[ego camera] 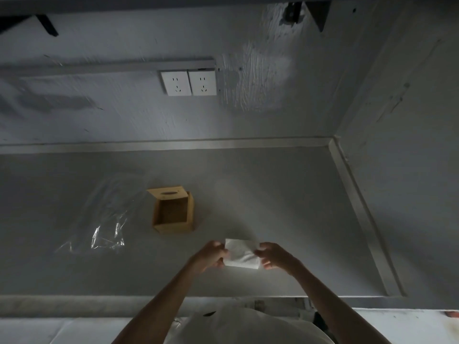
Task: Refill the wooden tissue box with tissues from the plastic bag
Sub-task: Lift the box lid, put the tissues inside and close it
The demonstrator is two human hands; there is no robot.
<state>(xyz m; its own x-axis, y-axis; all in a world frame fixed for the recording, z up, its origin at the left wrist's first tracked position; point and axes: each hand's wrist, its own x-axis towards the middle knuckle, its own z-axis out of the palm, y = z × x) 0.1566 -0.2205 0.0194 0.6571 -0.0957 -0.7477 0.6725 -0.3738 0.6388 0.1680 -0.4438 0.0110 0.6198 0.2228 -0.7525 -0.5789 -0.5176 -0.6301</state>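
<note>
A white stack of tissues (241, 254) is held above the grey counter between both hands. My left hand (211, 254) grips its left end and my right hand (273, 255) grips its right end. The wooden tissue box (173, 212) stands on the counter just beyond and left of the tissues. Its lid, with an oval slot, is tipped back and the inside looks bare. A crumpled clear plastic bag (106, 217) lies flat on the counter to the left of the box.
The grey counter (285, 207) has a raised lip along the back and right sides, where it meets the walls. Two white wall sockets (188, 83) sit on the back wall above. The counter's front edge runs just below my forearms.
</note>
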